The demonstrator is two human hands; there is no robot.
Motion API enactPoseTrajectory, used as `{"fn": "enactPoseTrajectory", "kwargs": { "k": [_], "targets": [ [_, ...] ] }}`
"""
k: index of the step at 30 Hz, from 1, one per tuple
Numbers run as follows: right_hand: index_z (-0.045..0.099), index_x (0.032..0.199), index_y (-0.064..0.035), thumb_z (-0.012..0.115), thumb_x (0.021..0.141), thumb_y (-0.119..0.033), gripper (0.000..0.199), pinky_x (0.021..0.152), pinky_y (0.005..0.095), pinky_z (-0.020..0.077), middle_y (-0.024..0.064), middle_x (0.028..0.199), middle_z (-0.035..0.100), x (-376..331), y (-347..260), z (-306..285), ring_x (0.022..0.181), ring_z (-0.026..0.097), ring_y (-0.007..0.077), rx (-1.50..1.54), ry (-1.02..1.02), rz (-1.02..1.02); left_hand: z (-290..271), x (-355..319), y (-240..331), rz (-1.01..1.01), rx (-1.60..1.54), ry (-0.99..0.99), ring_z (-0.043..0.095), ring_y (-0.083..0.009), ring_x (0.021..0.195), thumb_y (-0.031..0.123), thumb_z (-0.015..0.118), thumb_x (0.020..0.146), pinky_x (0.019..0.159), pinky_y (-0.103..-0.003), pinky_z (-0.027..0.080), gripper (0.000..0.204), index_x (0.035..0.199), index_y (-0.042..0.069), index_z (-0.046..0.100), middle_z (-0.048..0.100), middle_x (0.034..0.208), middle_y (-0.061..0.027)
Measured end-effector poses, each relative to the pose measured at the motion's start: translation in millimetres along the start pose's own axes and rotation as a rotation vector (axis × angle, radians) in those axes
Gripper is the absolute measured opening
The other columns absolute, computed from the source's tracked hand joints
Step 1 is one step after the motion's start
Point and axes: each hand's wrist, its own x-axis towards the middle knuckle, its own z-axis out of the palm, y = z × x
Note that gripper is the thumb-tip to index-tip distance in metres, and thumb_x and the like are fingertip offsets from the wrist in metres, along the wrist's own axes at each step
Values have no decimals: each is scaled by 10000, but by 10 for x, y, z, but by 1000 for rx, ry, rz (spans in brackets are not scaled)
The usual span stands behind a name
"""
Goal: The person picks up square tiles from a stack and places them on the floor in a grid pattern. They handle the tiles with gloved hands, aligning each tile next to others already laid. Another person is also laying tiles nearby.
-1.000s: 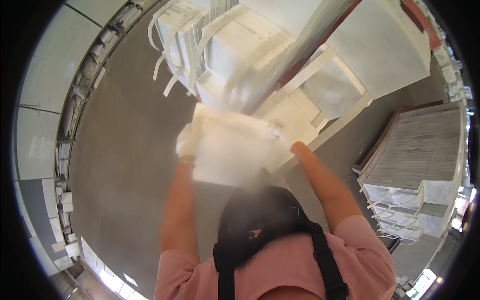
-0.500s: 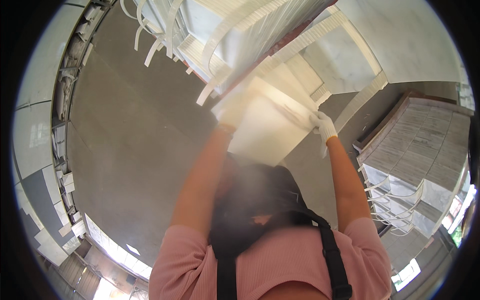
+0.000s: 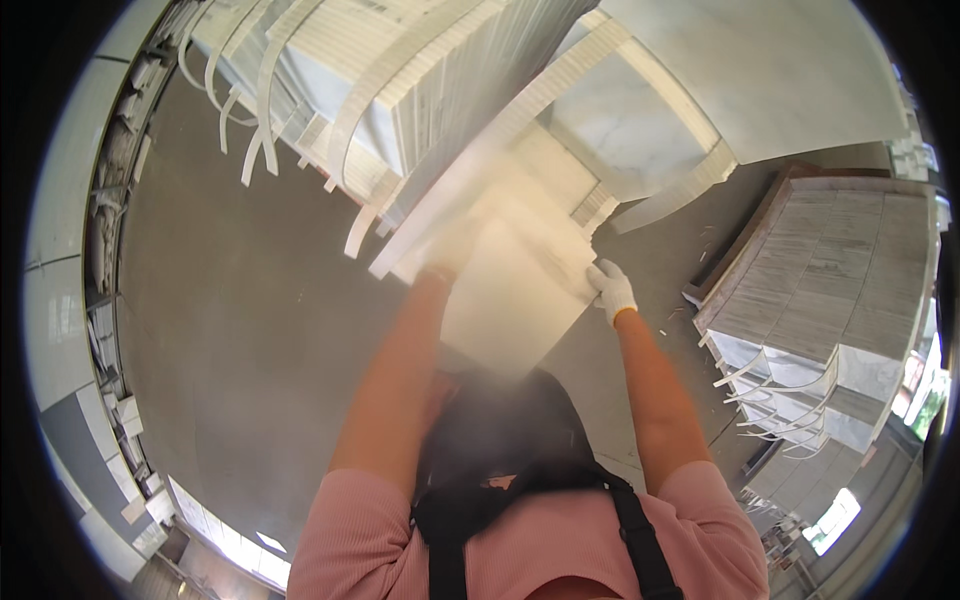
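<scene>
White slab [image 3: 508, 310] is what I have before me, near the middle of my view, turned askew with its near end over the grey floor [image 3: 230, 290]; haze washes out its far end, so I cannot tell whether that part touches the pale pieces beyond. Taking the slab as the clock's centre, my right hand [image 3: 612, 288], in a white knitted glove, is at 3 o'clock, fingers bent in against the side edge with only a small gap left between them, and seems to have hold there. My left hand [image 3: 456, 242] lies toward 10 or 11 o'clock, so blurred that I cannot tell how far its fingers are spread or what they grip. I judge the slab stiff, fairly heavy for its size if it is stone, smooth enough to slide on a glove, and liable to chip at the corners; opposite side edges, gripped well in from the corners, look like the best hold. At 11 o'clock stand strapped stacks [image 3: 400, 100] of white tiles, with a pale frame [image 3: 690, 95] at 1 o'clock. Farther out, near 3 o'clock, is a load of grey tiles [image 3: 815, 255]. My black cap [image 3: 510, 425] fills 6 o'clock.
</scene>
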Motion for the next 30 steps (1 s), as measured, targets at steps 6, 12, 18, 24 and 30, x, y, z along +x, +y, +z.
{"fn": "enactPoseTrajectory", "kwargs": {
  "k": [6,12,18,24,30],
  "targets": [
    [557,1425,-22,717,930,-344,612,841,368,552,152,1286,680,4,-77,17,1068,672,240,-81,-15,-10,-97,85,-123,149,436,34,616,-458,1120,407,540,991,970,-516,489,472,1264,43,668,684,1171,-258],
    [460,1514,-61,757,881,-369,764,756,387,556,167,1314,655,-20,194,105,997,678,251,-205,119,-20,-177,-240,-432,67,-6,111,641,-412,1126,406,550,980,973,-461,500,434,1218,75,702,695,1153,-235],
    [392,1563,-74,790,855,-302,844,531,345,499,128,1161,648,-326,1476,203,758,628,190,-224,344,-15,-748,-1198,-1131,-177,61,-117,690,-286,949,392,604,950,860,-383,524,396,1170,85,720,734,1020,-154],
    [462,1499,-7,770,870,-174,720,457,314,426,61,818,602,-960,2229,220,597,550,137,46,318,81,-1639,-2141,-2784,415,911,-141,667,-276,928,157,628,848,785,-388,556,42,880,131,620,638,899,-86],
    [558,1422,-20,760,889,-231,607,551,334,514,85,944,676,-1393,1685,331,723,642,171,-108,-18,-135,-2160,-3179,-3380,-275,618,-290,685,-322,804,152,676,875,681,-445,567,68,912,112,635,680,868,-118]
  ]
}}
